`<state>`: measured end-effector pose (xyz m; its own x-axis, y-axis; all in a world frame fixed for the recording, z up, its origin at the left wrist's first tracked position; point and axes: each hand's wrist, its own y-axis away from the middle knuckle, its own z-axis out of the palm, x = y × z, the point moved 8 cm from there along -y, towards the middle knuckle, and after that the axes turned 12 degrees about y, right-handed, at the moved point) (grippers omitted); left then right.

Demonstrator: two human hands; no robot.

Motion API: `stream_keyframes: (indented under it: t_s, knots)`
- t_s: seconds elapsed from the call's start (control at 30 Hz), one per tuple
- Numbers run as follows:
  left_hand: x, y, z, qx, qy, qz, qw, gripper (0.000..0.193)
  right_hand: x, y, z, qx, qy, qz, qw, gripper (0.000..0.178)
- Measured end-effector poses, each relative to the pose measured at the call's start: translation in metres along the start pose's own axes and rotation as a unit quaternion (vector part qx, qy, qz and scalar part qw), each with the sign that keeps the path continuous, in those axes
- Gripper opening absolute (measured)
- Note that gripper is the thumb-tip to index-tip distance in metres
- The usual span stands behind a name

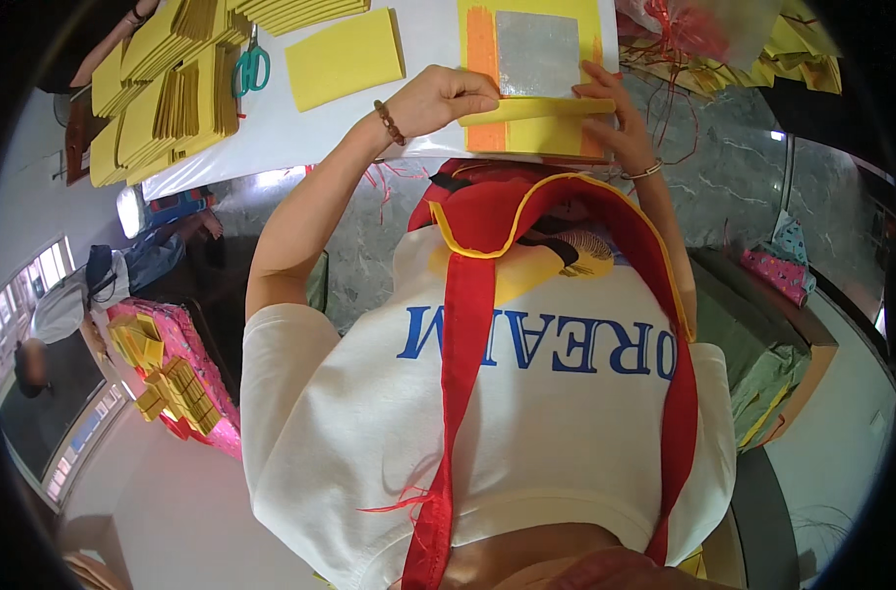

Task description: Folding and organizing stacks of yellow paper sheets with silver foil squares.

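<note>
A yellow sheet of joss paper [534,138], with orange bands and a silver foil square, lies at the front edge of the white-covered table. Across it runs a narrow folded yellow strip [541,111]. My left hand [438,99], a beaded bracelet at its wrist, pinches the strip's left end. At the other end, the fingers of my right hand [617,120] grip the fold from above and below. Just left of this work rests a folded yellow paper piece [345,61], apart from both hands.
Teal-handled scissors [252,71] lie beside stacks of folded yellow paper [163,98] at the table's left. Red plastic and strings [679,29] are at the far right. Another person's arm [104,49] shows at the far left. A green-wrapped box [762,354] stands to my right.
</note>
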<state>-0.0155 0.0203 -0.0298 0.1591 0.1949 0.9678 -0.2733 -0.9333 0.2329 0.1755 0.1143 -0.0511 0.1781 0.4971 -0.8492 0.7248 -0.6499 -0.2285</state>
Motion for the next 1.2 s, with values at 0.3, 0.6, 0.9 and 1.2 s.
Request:
stream_keyframes:
  t_s: [0.3, 0.6, 0.9, 1.2]
  knots:
    - [0.046, 0.019, -0.006, 0.076, -0.278, 0.200, 0.936, 0.048, 0.019, 0.002, 0.004, 0.048, -0.040, 0.072, 0.995, 0.029]
    - [0.045, 0.011, -0.009, 0.123, -0.337, 0.228, 0.905, 0.047, -0.044, -0.018, -0.027, 0.093, 0.233, -0.077, 0.965, 0.028]
    - [0.023, -0.018, -0.054, 0.264, -0.106, 0.000, 0.959, 0.029, -0.026, -0.054, -0.026, 0.021, 0.127, 0.087, 0.988, 0.023]
    - [-0.019, -0.054, -0.079, 0.309, 0.031, -0.025, 0.950, 0.033, 0.006, -0.066, -0.030, 0.148, 0.004, 0.243, 0.959, 0.038]
